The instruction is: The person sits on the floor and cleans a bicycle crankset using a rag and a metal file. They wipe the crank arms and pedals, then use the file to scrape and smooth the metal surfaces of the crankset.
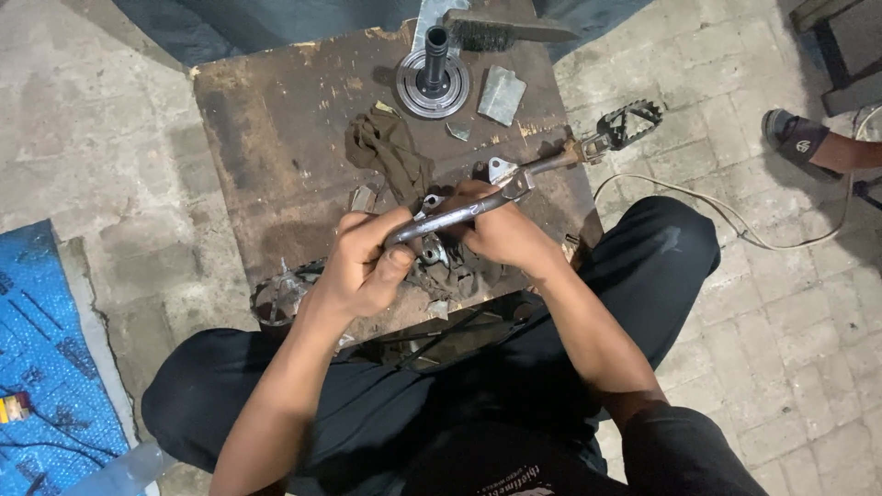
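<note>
the left hand (360,268) is clenched round the handle end of a spanner (450,217), thumb pressed down on top. the right hand (499,231) is closed too, gripping a greasy metal part (432,262) low on the near edge of the worktop (266,138), just under the spanner's shaft. the spanner runs between both fists, its far end meeting a long metal lever (551,162) that carries a toothed foot peg (630,123) hanging out past the worktop's right edge.

how far along? my read is mid-job: the spanner is on and both hands are bearing down, but the lever and the part are together, nothing separated yet that i can see. whether the fastener has turned at all, i can't tell, the fingers hide it.

beyond the hands, a crumpled dark rag (390,152) lies on the worktop, and past it a round flanged disc with an upright shaft (434,83). a flat grey metal scrap (502,94) sits just beside that, a wire brush (501,32) at the far edge. a pale cable (717,216) trails over the stone floor on the right, where someone else's sandalled foot (797,138) shows. blue sheeting (41,349) lies on the left.
</note>
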